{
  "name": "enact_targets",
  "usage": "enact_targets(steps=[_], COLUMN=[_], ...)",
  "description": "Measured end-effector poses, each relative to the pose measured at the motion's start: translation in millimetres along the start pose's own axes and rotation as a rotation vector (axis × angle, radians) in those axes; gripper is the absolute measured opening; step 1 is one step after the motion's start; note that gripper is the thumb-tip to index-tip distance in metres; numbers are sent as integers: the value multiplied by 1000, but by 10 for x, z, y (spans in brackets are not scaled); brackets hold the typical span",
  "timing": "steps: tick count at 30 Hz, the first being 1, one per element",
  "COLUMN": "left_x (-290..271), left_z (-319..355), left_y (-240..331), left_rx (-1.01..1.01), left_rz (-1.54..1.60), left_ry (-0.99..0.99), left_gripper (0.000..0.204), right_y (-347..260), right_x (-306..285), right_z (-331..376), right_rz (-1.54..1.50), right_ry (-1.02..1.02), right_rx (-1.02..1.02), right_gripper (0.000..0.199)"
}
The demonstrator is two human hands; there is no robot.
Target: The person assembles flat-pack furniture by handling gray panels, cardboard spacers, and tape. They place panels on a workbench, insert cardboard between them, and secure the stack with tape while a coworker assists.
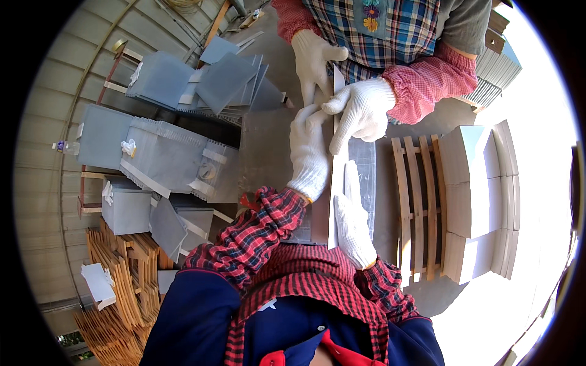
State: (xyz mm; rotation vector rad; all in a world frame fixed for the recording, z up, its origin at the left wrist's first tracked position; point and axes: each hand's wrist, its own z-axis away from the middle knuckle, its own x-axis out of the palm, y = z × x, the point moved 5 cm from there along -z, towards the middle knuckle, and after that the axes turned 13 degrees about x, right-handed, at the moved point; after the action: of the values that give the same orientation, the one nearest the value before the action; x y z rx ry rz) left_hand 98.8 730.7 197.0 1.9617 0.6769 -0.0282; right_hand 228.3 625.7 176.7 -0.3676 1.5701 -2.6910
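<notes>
A long, narrow pale panel [334, 207] stands nearly edge-on in front of me. My left hand [310, 152], in a white knit glove, lies along its left side with the fingers stretched away from me, slightly bent at the tips. Against the panel's right side rests my right hand [353, 222], also gloved, its fingers straight and flat. Across from me, a co-worker's gloved hand [360, 113] reaches over the panel's far part. The co-worker's other gloved hand [313, 61] is beside the far end, close to my left fingertips. Below the panel is a grey work surface [262, 146].
Stacks of grey sheets [177, 149] fill the left side, with loose grey sheets [226, 82] farther back. Wooden slats [125, 274] are piled at the lower left. To the right are a wooden pallet [421, 207] and stacked pale boards [461, 207].
</notes>
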Motion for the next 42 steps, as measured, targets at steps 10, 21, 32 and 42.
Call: enact_targets(steps=[10,21,32,42], left_x=[-240,-625,-466,-328], left_z=[144,17,63,17], left_y=[-326,-883,423,632], left_rx=[-349,-81,1595,1465], left_rz=[538,289,-112,-35], left_ry=[146,-405,-1002,-1464], left_gripper=[32,38,55,89], right_y=[-223,-220,-99,-69], right_x=[326,1096,1183,1153], right_z=[101,458,432,481], right_rz=[821,1246,1458,1204], right_ry=[254,932,1215,1346], right_rx=[-310,-312,-329,-482], right_gripper=[74,69,45,41])
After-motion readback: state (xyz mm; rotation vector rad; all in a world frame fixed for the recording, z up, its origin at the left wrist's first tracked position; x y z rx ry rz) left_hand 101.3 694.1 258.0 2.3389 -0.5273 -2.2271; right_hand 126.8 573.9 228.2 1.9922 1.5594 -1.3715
